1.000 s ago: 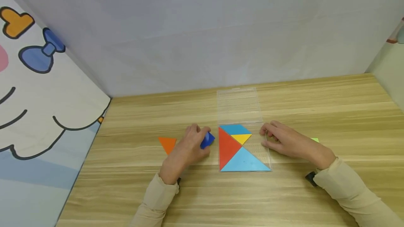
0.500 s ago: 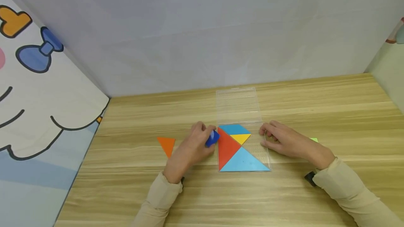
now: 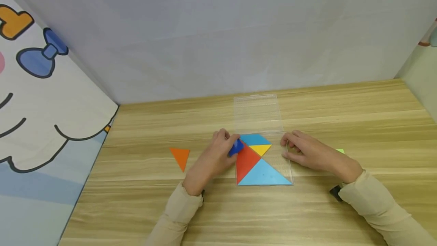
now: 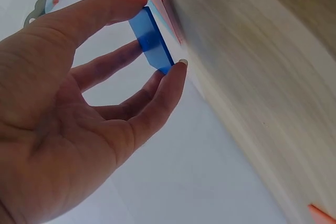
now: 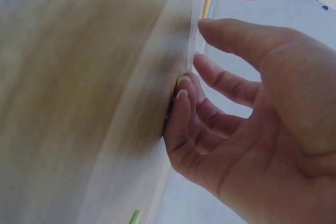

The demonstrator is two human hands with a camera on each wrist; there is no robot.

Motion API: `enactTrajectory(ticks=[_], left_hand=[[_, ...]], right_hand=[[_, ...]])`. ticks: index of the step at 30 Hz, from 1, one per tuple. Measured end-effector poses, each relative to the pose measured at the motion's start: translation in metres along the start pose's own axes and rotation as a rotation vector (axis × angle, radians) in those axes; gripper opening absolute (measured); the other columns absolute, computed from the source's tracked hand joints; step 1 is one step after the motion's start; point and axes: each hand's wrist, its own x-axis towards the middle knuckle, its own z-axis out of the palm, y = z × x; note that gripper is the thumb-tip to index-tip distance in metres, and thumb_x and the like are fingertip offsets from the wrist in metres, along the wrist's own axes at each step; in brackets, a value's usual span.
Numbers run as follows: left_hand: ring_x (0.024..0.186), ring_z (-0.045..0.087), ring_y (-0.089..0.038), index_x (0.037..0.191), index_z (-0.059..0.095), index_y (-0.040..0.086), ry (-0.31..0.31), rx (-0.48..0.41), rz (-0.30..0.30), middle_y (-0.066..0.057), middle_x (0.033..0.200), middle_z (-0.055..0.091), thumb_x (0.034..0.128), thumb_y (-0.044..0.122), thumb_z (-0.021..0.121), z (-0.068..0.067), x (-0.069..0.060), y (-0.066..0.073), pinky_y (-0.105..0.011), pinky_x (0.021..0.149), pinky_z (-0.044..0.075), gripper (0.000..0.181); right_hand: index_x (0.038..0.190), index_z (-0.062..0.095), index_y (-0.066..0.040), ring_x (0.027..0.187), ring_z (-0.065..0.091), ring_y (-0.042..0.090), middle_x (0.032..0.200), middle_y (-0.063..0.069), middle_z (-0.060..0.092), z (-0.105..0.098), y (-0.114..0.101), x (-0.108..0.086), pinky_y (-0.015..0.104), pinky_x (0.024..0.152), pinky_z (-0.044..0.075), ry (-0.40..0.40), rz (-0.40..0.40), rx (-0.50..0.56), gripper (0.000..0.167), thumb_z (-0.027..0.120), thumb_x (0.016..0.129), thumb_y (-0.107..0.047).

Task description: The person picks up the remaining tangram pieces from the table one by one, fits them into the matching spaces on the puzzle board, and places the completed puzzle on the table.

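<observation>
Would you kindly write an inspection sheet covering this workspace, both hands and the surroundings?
Surface: wood-grain table.
Job's things: clear tray holding red triangle, light-blue triangle, yellow triangle and blue parallelogram; clear panel beyond; orange triangle outside, left; green piece, mostly hidden, right.
Clutter: nothing seen.
Hands: left hand pinches dark-blue piece over the red triangle's corner; right hand rests at the tray's right edge.
Cables: nothing seen.
Surroundings: pale backdrop behind, cartoon-printed panel at left.
</observation>
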Motion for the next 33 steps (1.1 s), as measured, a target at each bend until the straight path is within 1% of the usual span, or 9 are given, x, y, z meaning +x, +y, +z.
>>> enactTrajectory(ticks=[7,11,15,22,26,29,33], left_hand=[[0.110,0.049,-0.032,0.138,0.058,0.003,-0.033,0.012,-0.002,-0.022,0.123,0.052,0.0956,0.007,0.071,-0.001,0.006,0.007,-0.037,0.089,0.054,0.045],[0.109,0.049,-0.030,0.138,0.058,0.003,-0.036,0.010,0.004,-0.020,0.122,0.052,0.0957,0.008,0.071,0.000,0.009,0.011,-0.036,0.089,0.054,0.045],[0.107,0.049,-0.030,0.137,0.058,0.002,-0.023,0.010,0.030,-0.021,0.119,0.053,0.0949,0.007,0.071,0.002,0.012,0.013,-0.035,0.087,0.054,0.044],[0.101,0.052,-0.031,0.133,0.060,0.001,0.012,0.048,0.107,-0.021,0.112,0.054,0.0926,0.010,0.074,0.009,0.016,0.017,-0.035,0.083,0.055,0.044],[0.101,0.051,-0.032,0.134,0.060,0.000,0.003,0.051,0.117,-0.022,0.112,0.054,0.0924,0.010,0.074,0.012,0.019,0.022,-0.034,0.082,0.054,0.045],[0.101,0.051,-0.031,0.134,0.060,0.001,-0.001,0.052,0.127,-0.021,0.112,0.053,0.0933,0.013,0.074,0.014,0.022,0.025,-0.034,0.083,0.053,0.045],[0.101,0.052,-0.029,0.133,0.061,0.001,0.008,0.067,0.153,-0.019,0.111,0.054,0.0945,0.018,0.075,0.017,0.024,0.028,-0.033,0.084,0.053,0.044]], right_hand=[[0.109,0.061,-0.008,0.085,0.052,0.013,0.096,0.000,0.054,0.000,0.000,0.000,0.032,0.076,0.050,-0.002,0.002,0.004,0.018,0.074,0.095,-0.011],[0.108,0.062,-0.008,0.086,0.053,0.013,0.097,0.000,0.055,0.000,0.001,0.001,0.033,0.077,0.051,-0.001,-0.002,0.008,0.018,0.074,0.095,-0.011],[0.109,0.062,-0.007,0.086,0.053,0.014,0.097,0.001,0.055,0.000,0.001,0.001,0.034,0.077,0.051,-0.008,0.003,0.015,0.018,0.074,0.096,-0.012],[0.110,0.062,-0.008,0.086,0.052,0.013,0.097,0.001,0.055,0.000,0.001,0.001,0.034,0.077,0.050,-0.013,0.006,0.014,0.018,0.073,0.097,-0.013],[0.110,0.062,-0.008,0.085,0.053,0.013,0.097,0.001,0.055,0.000,0.001,0.001,0.033,0.076,0.051,-0.009,-0.001,0.012,0.018,0.073,0.096,-0.012],[0.110,0.062,-0.007,0.085,0.054,0.013,0.097,0.001,0.055,-0.001,0.000,0.000,0.033,0.076,0.051,-0.006,0.000,0.013,0.018,0.073,0.096,-0.012],[0.110,0.062,-0.008,0.086,0.054,0.013,0.098,0.001,0.056,-0.001,0.000,0.000,0.034,0.076,0.051,-0.010,0.001,0.013,0.018,0.072,0.097,-0.012]])
